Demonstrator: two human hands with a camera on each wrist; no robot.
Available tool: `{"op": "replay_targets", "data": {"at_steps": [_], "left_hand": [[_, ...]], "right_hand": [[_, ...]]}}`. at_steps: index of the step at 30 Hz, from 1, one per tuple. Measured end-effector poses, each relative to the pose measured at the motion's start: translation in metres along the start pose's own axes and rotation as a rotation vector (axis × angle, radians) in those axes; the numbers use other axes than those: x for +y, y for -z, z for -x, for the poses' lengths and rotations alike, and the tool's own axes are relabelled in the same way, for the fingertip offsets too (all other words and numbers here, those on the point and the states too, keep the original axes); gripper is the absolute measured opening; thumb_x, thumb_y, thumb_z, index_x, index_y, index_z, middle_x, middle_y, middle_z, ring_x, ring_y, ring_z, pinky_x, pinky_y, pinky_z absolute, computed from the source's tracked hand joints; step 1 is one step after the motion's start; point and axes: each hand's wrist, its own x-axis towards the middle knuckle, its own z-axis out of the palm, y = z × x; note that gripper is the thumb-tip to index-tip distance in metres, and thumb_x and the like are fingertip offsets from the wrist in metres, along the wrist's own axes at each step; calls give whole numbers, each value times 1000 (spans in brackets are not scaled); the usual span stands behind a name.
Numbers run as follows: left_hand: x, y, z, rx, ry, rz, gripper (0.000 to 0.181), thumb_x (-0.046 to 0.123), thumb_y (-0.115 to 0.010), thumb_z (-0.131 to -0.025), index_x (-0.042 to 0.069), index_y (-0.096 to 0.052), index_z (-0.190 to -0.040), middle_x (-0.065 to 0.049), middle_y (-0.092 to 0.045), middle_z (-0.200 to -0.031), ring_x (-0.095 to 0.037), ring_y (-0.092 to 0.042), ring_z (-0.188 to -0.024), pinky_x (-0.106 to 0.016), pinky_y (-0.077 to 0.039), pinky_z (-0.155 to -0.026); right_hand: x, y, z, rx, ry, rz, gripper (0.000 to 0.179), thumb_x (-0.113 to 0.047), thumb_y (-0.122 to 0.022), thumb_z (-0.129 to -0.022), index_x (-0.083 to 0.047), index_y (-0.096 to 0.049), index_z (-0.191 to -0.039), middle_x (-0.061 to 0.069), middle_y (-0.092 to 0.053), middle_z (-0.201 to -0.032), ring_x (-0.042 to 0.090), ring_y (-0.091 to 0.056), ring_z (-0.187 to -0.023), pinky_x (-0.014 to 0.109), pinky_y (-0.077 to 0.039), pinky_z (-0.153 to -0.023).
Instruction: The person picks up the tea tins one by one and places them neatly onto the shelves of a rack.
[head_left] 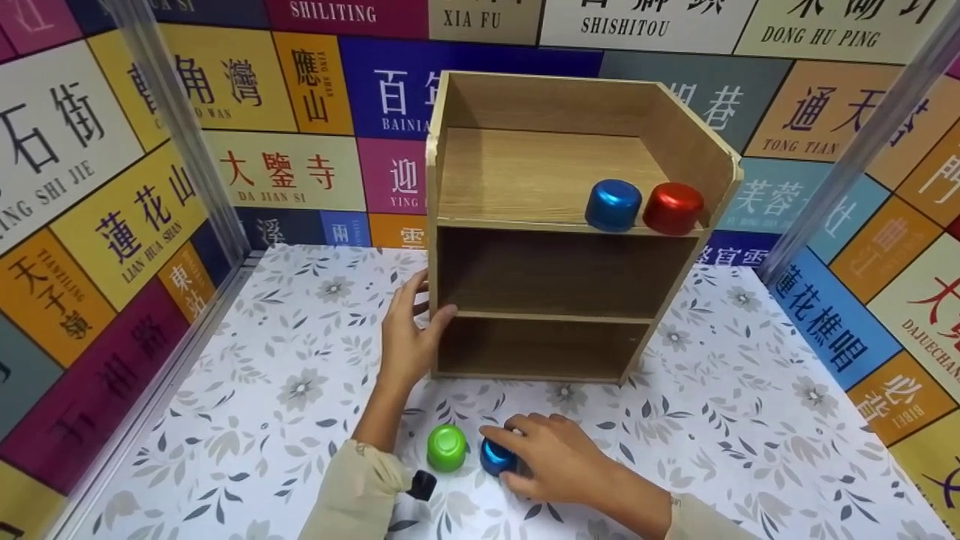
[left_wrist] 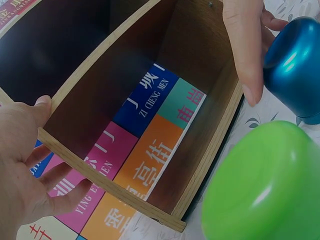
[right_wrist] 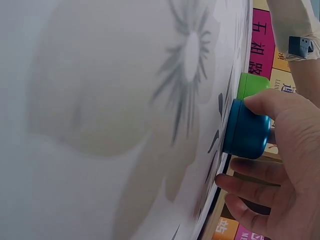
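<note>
My left hand (head_left: 411,337) grips the left side panel of a small wooden shelf (head_left: 540,319), thumb over the front edge and fingers along the outside. On the tablecloth in front of it, my right hand (head_left: 559,457) pinches a shiny blue cup (head_left: 495,456) between thumb and index finger. That cup (right_wrist: 247,130) stands bottom up on the cloth in the right wrist view, the other fingers spread beside it. A green cup (head_left: 446,448), also bottom up, is just left of the blue one, between my two arms.
On the shelf's top board, near its right front corner, another blue cup (head_left: 613,205) and a red cup (head_left: 673,208) stand side by side. Two lower compartments face me. A flowered tablecloth (head_left: 300,390) covers the table, with printed panels (head_left: 285,172) around it.
</note>
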Motion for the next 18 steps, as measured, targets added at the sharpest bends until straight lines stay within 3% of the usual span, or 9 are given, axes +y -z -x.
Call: {"op": "replay_targets", "data": {"at_steps": [6, 18], "left_hand": [[-2, 0, 0, 22, -31, -12, 62, 27, -76, -94, 17, -50, -149, -15, -60, -133, -33, -67, -117, -48, -59, -99], [0, -1, -1, -2, 5, 0, 60, 29, -73, -96, 22, -49, -150, -11, -58, -136, -30, -63, -124, -49, -57, -103]], "right_hand": [[0, -1, 0, -7, 4, -14, 64, -50, -67, -90, -35, -50, -150, -1, -67, -119, 18, -66, -96, 40, -59, -75], [-1, -1, -4, -30, -4, 2, 65, -52, -66, -91, -36, -48, -151, 0, -68, -120, 18, -66, -99, 40, -60, -76]]}}
